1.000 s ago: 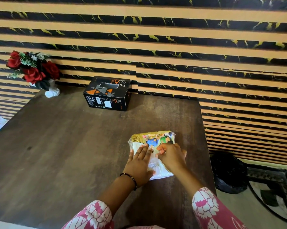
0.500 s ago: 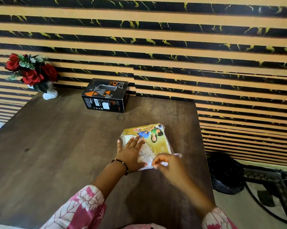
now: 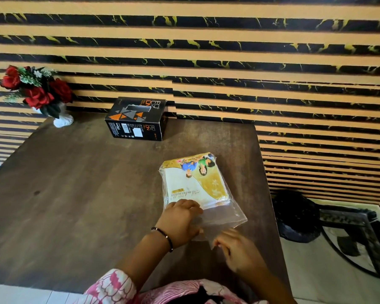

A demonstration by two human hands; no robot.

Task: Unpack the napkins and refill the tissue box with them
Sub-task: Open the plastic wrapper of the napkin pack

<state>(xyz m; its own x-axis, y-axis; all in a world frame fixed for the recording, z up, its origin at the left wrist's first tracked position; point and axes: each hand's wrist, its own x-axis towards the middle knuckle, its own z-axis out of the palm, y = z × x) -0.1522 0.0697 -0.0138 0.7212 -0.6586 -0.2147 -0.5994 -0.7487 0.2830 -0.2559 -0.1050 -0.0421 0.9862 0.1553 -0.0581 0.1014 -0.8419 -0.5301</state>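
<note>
Just beyond the two hands, on the dark wooden table [image 3: 75,194], the napkin pack [image 3: 195,181] is lying flat in its clear plastic wrapper [image 3: 226,218], its printed yellow-and-white face turned up. The left hand [image 3: 180,222] is pressing down on the near end of the pack, fingers curled over the wrapper's edge, a dark bead bracelet [image 3: 164,236] sitting on its wrist. The right hand [image 3: 239,251] is hovering just on the near side of the wrapper's loose flap, fingertips pinched together on the plastic's corner, though motion blur is making the grip hard to confirm. Well beyond both hands, against the striped wall, the black tissue box [image 3: 136,119] is standing closed. Far off to the left of the left hand, a vase of red roses [image 3: 38,91] is sitting at the table's corner.
</note>
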